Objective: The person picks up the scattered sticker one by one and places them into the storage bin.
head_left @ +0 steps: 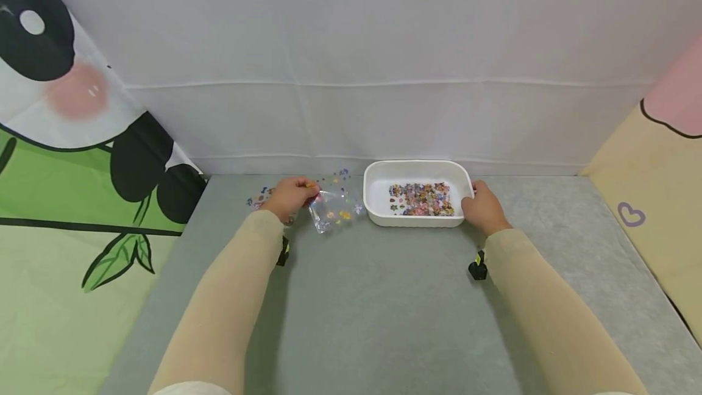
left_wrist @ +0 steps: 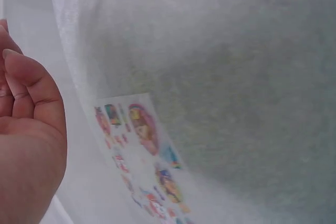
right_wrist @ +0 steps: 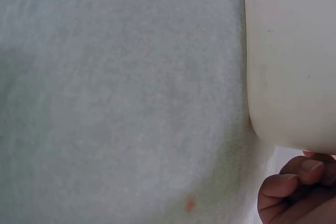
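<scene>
The white tray stands at the rear edge of the bench; the right hand, cut off in the right-wrist view, grips its right end. Left of the tray, the left hand pinches a clear bag, contents indistinct, and partly hides a sticker sheet farther left. Bench surface extends broadly before the tray.

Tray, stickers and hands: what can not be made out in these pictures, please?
Head view: designs of the stickers in the white tray, too small.
Left wrist view: sticker sheet, blurred; left hand, cut by the left edge.
Right wrist view: white tray's inside, hidden by its wall; right hand, cut by the right edge.
</scene>
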Tool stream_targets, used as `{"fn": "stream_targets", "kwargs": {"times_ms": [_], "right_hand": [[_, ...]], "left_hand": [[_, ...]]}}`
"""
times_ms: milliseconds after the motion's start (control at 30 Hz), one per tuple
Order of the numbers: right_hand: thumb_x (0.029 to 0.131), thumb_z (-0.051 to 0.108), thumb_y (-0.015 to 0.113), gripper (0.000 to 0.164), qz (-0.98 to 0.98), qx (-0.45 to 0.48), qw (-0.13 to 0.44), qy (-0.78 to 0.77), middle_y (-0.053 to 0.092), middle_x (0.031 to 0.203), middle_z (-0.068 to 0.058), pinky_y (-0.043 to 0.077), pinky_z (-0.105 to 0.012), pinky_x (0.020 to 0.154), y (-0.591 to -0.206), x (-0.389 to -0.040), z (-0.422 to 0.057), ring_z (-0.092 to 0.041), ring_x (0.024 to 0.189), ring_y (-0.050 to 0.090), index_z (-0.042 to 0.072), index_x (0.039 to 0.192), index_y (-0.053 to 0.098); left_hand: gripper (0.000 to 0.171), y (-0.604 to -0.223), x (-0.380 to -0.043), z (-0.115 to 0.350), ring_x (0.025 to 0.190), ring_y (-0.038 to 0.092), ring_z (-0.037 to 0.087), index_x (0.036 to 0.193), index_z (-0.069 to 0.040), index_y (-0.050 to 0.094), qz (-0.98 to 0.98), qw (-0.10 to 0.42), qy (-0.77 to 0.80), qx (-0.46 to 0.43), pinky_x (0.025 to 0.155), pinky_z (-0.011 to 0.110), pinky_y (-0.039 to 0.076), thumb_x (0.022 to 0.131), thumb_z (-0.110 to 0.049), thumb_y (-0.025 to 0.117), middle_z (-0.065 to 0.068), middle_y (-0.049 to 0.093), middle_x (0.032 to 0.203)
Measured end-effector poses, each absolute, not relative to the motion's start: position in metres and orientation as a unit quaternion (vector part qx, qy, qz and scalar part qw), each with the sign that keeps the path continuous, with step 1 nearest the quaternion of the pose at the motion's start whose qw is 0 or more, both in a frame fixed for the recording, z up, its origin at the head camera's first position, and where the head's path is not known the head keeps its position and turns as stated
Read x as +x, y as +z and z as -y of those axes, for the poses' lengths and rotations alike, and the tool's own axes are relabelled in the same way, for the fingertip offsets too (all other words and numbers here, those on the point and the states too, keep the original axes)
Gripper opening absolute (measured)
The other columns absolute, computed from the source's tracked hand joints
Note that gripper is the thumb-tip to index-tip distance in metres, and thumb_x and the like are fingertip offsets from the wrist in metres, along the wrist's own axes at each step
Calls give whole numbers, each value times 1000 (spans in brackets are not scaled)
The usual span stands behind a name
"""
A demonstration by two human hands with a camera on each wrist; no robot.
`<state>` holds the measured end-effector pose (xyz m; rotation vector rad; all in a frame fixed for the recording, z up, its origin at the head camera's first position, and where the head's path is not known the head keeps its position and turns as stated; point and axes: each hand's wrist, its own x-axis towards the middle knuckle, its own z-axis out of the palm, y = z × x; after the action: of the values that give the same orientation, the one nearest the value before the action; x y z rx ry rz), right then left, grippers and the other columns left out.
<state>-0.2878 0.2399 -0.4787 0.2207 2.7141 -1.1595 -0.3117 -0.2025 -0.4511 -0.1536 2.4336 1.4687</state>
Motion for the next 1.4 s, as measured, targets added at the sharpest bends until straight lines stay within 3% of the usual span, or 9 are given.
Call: {"fn": "stream_targets", "kwargs": {"times_ms": [167, 333, 600, 667, 733, 800, 900, 1200, 1400], "right_hand": [[101, 16, 39, 55, -914, 72, 83, -390, 44, 144, -34, 39, -60, 107, -479, -288, -239, -45, 124, 48, -11, 148, 32], [101, 16, 38, 55, -915, 71, 83, -389, 44, 144, -34, 39, -60, 107, -479, -288, -239, -46, 125, 48, -11, 149, 32], [101, 16, 38, 55, -913, 73, 84, -392, 44, 144, -34, 39, -60, 107, -480, -287, -239, -46, 125, 48, -10, 149, 31], [101, 16, 37, 55, -914, 73, 83, -391, 44, 144, -34, 39, -60, 107, -480, -287, -239, -46, 125, 48, -10, 150, 31], [101, 16, 38, 55, -915, 72, 82, -389, 45, 143, -35, 40, -60, 107, -480, -287, -239, -46, 124, 49, -10, 149, 31], [101, 15, 38, 54, -914, 73, 81, -390, 45, 142, -34, 40, -60, 106, -480, -287, -239, -46, 123, 49, -10, 149, 32], [101, 15, 38, 54, -913, 73, 79, -393, 46, 142, -34, 41, -60, 105, -480, -288, -239, -46, 123, 49, -10, 148, 33], [101, 16, 37, 55, -914, 70, 70, -393, 46, 143, -33, 40, -60, 105, -485, -291, -241, -45, 124, 49, -9, 150, 32], [101, 16, 38, 56, -914, 69, 74, -392, 45, 144, -33, 39, -60, 106, -486, -292, -241, -45, 125, 48, -9, 150, 31]], "left_hand": [[23, -444, -315, 200, 97, 62, 27, 117, 2, 68, -834, 137, 533, -50, 98, 51, 51, 105, -17, 62, 20, 68, 117], [24, -439, -320, 200, 103, 63, 30, 121, 0, 67, -834, 134, 533, -49, 99, 51, 51, 106, -19, 61, 16, 69, 117], [26, -422, -322, 192, 95, 63, 23, 121, -1, 68, -843, 101, 527, -41, 99, 54, 49, 108, -21, 59, 16, 72, 116], [27, -420, -325, 191, 96, 63, 23, 122, -2, 68, -845, 97, 525, -40, 96, 50, 50, 107, -23, 59, 15, 72, 116], [29, -418, -327, 191, 95, 63, 24, 124, -4, 68, -849, 93, 518, -47, 84, 46, 53, 107, -26, 60, 13, 72, 116], [29, -416, -330, 191, 94, 63, 25, 123, -6, 68, -852, 89, 512, -55, 74, 41, 52, 106, -28, 62, 12, 72, 115], [27, -412, -332, 189, 93, 63, 25, 121, -7, 69, -854, 80, 511, -55, 69, 37, 48, 105, -28, 63, 14, 72, 116], [21, -403, -336, 166, 99, 63, 23, 115, -3, 68, -838, 89, 537, -33, 91, 42, 53, 106, -21, 62, 15, 69, 120], [24, -401, -338, 145, 98, 63, 22, 118, -1, 69, -843, 95, 529, -13, 94, 45, 52, 106, -19, 62, 16, 70, 117]]}}
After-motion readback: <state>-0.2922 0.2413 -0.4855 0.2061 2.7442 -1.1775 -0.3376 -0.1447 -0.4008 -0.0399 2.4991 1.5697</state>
